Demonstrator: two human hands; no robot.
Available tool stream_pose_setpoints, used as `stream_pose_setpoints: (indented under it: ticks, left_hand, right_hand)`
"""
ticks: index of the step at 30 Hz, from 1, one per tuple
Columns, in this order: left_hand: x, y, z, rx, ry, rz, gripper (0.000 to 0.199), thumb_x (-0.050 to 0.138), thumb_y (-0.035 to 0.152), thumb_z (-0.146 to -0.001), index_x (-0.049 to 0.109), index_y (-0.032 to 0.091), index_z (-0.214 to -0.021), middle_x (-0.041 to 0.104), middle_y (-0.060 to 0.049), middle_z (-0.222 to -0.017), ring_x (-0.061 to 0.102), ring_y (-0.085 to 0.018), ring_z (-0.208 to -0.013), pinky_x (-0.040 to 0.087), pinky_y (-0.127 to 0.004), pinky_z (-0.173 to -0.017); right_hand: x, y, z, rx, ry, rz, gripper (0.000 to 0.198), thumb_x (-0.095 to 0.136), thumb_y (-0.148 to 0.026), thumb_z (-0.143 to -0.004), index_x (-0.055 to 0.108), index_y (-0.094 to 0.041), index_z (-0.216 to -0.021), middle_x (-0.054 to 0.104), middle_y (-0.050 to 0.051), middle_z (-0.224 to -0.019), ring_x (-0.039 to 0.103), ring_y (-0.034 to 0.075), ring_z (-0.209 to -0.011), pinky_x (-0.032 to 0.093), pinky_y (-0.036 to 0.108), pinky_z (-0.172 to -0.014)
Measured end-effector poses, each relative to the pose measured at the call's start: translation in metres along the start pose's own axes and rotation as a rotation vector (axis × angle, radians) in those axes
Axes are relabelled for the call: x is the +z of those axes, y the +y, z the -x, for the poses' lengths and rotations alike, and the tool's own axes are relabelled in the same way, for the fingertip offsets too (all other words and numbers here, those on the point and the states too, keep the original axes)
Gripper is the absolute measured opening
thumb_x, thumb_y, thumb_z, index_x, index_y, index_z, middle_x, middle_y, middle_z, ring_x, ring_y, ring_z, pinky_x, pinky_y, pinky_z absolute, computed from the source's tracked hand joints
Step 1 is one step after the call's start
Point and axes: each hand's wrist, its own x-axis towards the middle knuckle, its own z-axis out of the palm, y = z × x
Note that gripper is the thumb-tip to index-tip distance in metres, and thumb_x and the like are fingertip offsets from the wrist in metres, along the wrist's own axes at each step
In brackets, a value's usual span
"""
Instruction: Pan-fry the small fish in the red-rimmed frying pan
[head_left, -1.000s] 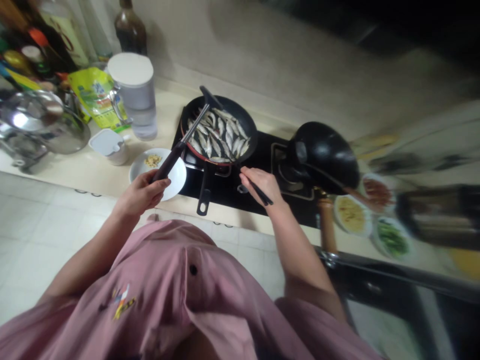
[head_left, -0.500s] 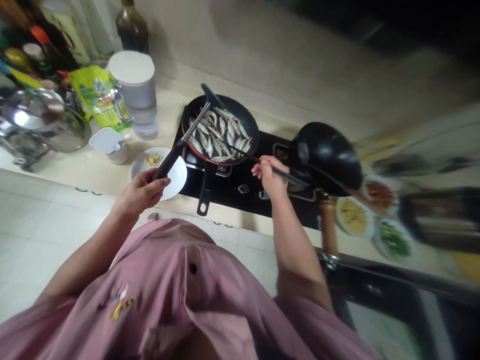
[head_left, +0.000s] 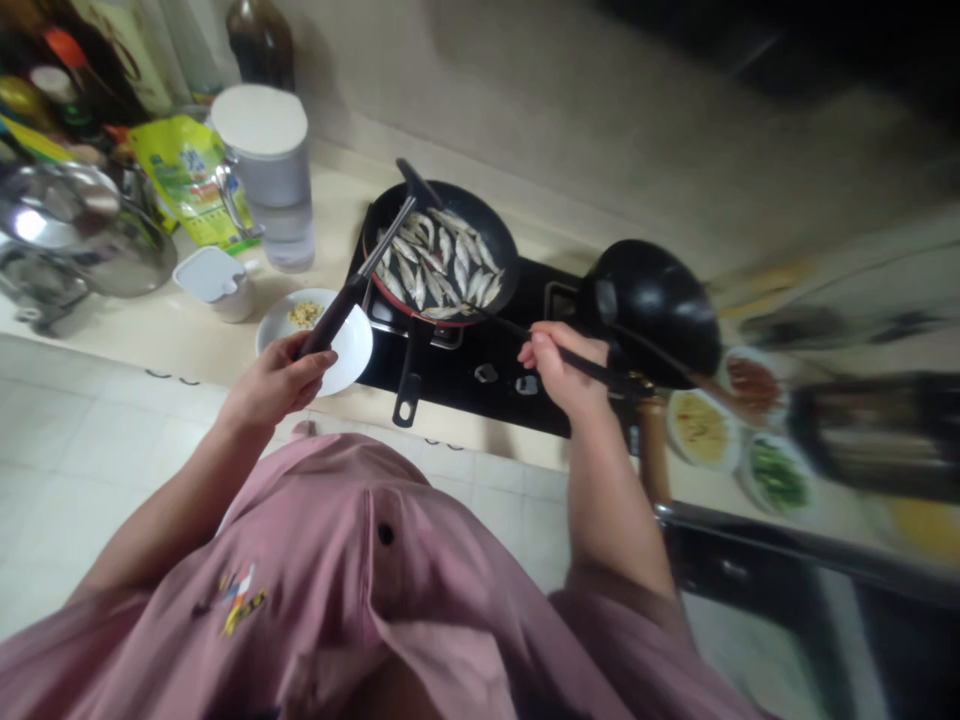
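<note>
1. Think of the round pan (head_left: 491, 225) as a clock, with 12 up by the wall. The little silver fish (head_left: 460, 272) lie inside it, almost all over its floor.
2. The big change is in the right hand (head_left: 566, 370), at 4 o'clock, outside the pan. Its dark chopsticks (head_left: 510, 325) no longer point back at the arm. Now they point at the pan.
3. That hand is curled up, pinching the sticks. Their tips are at the fish by the 5 o'clock edge. I can't tell if they touch a fish, or if the two tips are apart.
4. Just a moment ago the tips were further in, so the hand is a bit more toward 4 o'clock now.
5. What this means: I think the sticks are the right way round to nudge fish near that edge.
6. The left hand (head_left: 292, 375) stays at 8 o'clock, over the white plate (head_left: 356, 345). Its fingers wrap round the handle of the spatula (head_left: 386, 240), whose black end stays at 11 o'clock.
7. The fish look about the same, so I guess none is turned over yet.
</note>
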Motion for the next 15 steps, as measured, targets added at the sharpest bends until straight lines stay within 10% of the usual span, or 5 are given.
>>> stream_pose_setpoints:
  ticks: [6,15]
  left_hand:
    - [0.0,-0.001,0.001,-0.015,-0.015,-0.017,0.036,0.083,0.029,-0.067,0.055,0.016,-0.085,0.035,0.011,-0.046,0.028,-0.002,-0.034,0.021,-0.014,-0.032]
    - [-0.004,-0.004,0.003,-0.008,-0.006,-0.017,0.033,0.081,0.029,-0.071,0.055,0.016,-0.087,0.033,0.011,-0.048,0.028,-0.002,-0.034,0.02,-0.014,-0.032]
  right_hand:
    - [-0.007,-0.008,-0.024,0.062,-0.123,-0.048,0.02,0.057,-0.038,-0.092,0.066,-0.025,-0.081,0.066,-0.003,-0.059,0.061,0.014,-0.049,0.051,0.028,-0.053]
    - [-0.013,0.002,-0.03,0.19,0.068,-0.111,0.031,0.056,-0.051,-0.093,0.066,-0.024,-0.079,0.066,0.0,-0.06,0.06,0.015,-0.047,0.046,0.029,-0.046]
